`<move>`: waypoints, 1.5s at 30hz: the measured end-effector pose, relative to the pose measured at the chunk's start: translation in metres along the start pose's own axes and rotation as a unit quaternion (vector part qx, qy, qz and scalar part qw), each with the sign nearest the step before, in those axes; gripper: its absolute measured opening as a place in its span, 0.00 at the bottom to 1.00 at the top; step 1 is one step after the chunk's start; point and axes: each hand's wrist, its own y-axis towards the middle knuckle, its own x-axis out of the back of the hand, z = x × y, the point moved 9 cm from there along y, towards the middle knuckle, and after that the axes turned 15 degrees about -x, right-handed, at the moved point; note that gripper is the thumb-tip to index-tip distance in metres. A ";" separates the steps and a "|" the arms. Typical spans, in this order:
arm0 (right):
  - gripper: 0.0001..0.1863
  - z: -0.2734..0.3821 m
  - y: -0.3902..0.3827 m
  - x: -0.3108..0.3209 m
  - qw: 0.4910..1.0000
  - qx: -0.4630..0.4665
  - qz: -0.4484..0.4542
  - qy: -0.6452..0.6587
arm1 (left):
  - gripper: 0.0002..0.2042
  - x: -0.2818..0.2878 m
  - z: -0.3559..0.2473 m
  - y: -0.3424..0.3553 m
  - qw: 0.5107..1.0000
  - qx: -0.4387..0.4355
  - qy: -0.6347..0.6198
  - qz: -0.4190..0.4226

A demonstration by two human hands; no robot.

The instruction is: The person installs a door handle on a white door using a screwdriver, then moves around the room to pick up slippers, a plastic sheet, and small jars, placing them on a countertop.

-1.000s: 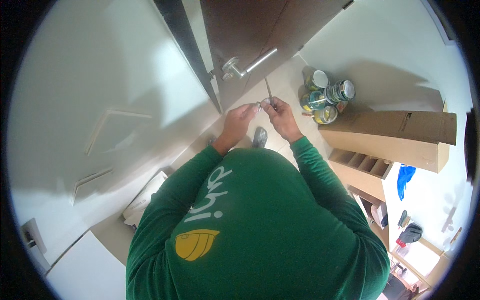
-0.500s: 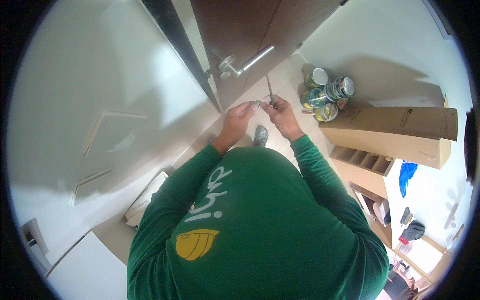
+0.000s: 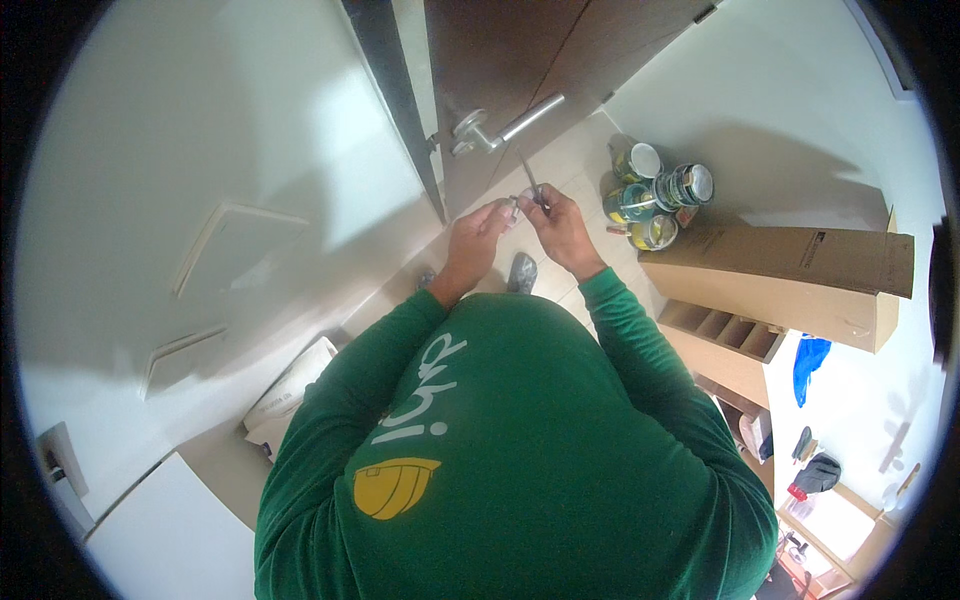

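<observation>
Before my body my two hands meet fingertip to fingertip. Between the thumb and fingers of my left hand (image 3: 475, 240) is a small silvery metal piece (image 3: 514, 202), too small to name its kind. My right hand (image 3: 563, 232) has its thumb and index finger at the same piece. It also grips a slim tool with a long thin shaft (image 3: 530, 172), probably a screwdriver, pointing up and away toward the door. The tool's handle is mostly hidden by the fingers. Beyond the hands, a silver lever handle (image 3: 515, 122) is fixed on a dark brown door (image 3: 505, 55).
Paint cans (image 3: 655, 185) are grouped by the wall at the right. Nearer, a long cardboard box (image 3: 780, 275) lies above a wooden shelf unit (image 3: 720, 335). A white wall (image 3: 250, 130) with raised panels runs along the left. My shoe (image 3: 522, 272) shows on the tiled floor.
The tool's shaft has swung to the left in my right hand. Both hands stay together at the small metal piece. My view has shifted slightly, moving the door and handle rightward.
</observation>
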 end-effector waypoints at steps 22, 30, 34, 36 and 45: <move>0.16 -0.027 0.011 -0.014 0.990 -0.112 -0.003 0.085 | 0.19 0.017 0.035 0.047 0.951 0.098 -0.271 -0.110; 0.13 -0.010 0.010 0.011 0.991 -0.006 -0.116 -0.065 | 0.13 0.005 0.043 0.054 0.857 0.125 -0.484 -0.128; 0.13 0.047 -0.009 0.031 0.967 0.117 -0.083 -0.209 | 0.12 0.008 0.047 0.056 0.858 0.124 -0.478 -0.144; 0.12 0.079 -0.020 0.043 0.964 0.117 -0.030 -0.238 | 0.11 0.009 0.047 0.056 0.857 0.122 -0.477 -0.153; 0.10 0.223 -0.022 0.067 0.924 0.192 0.029 -0.329 | 0.11 0.007 0.040 0.062 0.840 0.084 -0.518 -0.140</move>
